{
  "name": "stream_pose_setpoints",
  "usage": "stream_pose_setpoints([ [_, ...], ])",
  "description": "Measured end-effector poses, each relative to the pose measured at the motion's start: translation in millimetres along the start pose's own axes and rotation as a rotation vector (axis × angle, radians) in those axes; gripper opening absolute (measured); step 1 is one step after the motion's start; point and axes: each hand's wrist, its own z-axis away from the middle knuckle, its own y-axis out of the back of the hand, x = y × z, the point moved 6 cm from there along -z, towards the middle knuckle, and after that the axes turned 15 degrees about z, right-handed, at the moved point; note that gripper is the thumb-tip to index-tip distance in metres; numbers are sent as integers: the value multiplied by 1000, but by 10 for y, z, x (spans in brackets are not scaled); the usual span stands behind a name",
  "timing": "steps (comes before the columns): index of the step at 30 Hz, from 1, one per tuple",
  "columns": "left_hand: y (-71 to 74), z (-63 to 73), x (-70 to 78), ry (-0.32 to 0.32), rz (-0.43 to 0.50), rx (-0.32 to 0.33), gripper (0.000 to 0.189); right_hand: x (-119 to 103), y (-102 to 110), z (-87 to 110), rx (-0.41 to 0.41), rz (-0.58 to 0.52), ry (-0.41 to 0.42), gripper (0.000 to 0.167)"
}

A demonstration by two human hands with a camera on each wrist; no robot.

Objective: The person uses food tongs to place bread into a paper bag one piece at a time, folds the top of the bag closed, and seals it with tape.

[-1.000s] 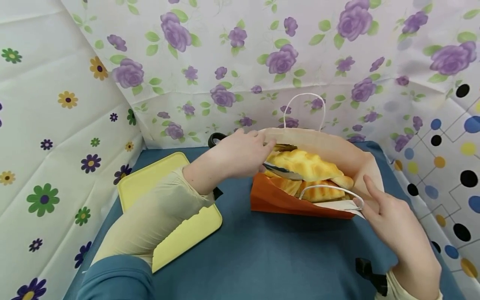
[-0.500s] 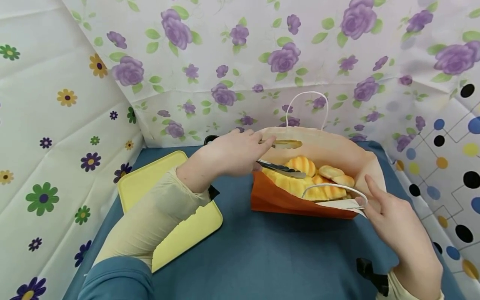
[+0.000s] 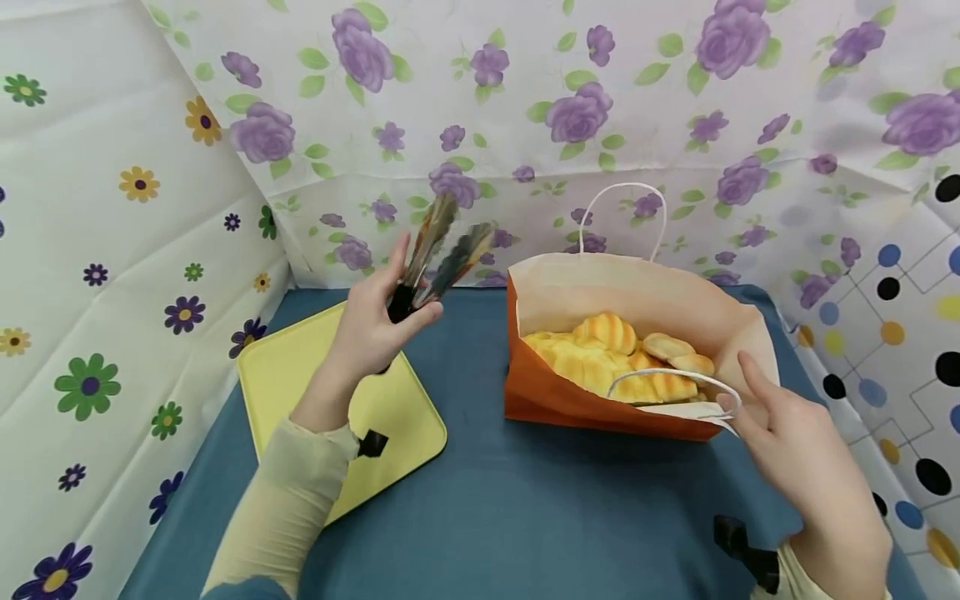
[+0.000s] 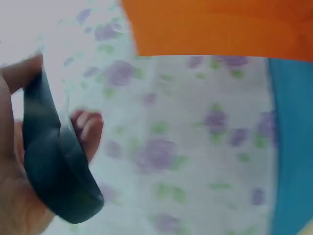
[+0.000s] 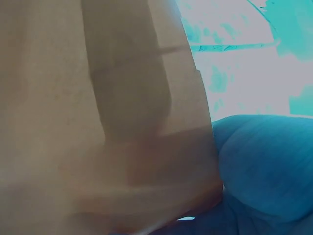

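My left hand (image 3: 365, 329) grips a pair of tongs (image 3: 427, 250) above the yellow tray, their metal tips spread and pointing up, with nothing between them. The black handle end of the tongs (image 4: 61, 171) crosses the palm in the left wrist view. An orange paper bag (image 3: 592, 409) with white handles stands open-topped, holding several bread pieces (image 3: 588, 363), some yellow and ridged, some small and round. My right hand (image 3: 798, 446) holds the bag's front right rim near the handle; its fingertips are partly hidden by the paper. Blurred paper fills much of the right wrist view.
The yellow tray (image 3: 401, 446) lies at the left of the blue-covered table (image 3: 540, 517), partly under my left arm. Flowered cloth (image 3: 517, 100) hangs behind the table, and a dotted cloth (image 3: 911, 400) borders the right side.
My left hand has moved left out of the bag with the tongs, turning their tips upward. A long yellow bread that lay on top dropped deeper into the bag. My right hand stays at the rim.
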Motion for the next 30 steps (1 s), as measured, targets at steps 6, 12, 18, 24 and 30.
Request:
stream_pose_setpoints([
  [6, -222, 322, -593, 387, 9, 142, 110, 55, 32, -3, 30, -10, -13, 73],
  [12, -582, 341, -1118, 670, -20, 106, 124, 66, 92, -43, 54, -16, -50, 72],
  [18, -832, 193, -1589, 852, -121, 48, 121, 120, 198, -167, -1, -19, -118, 75],
  [24, -1043, 134, -1791, 888, -313, -58, 115, 96, 234, -195, -27, -22, -120, 77],
  [30, -1164, 178, -1855, 907, -433, -93, 116, 96, 226, -181, -30, -16, -124, 76],
])
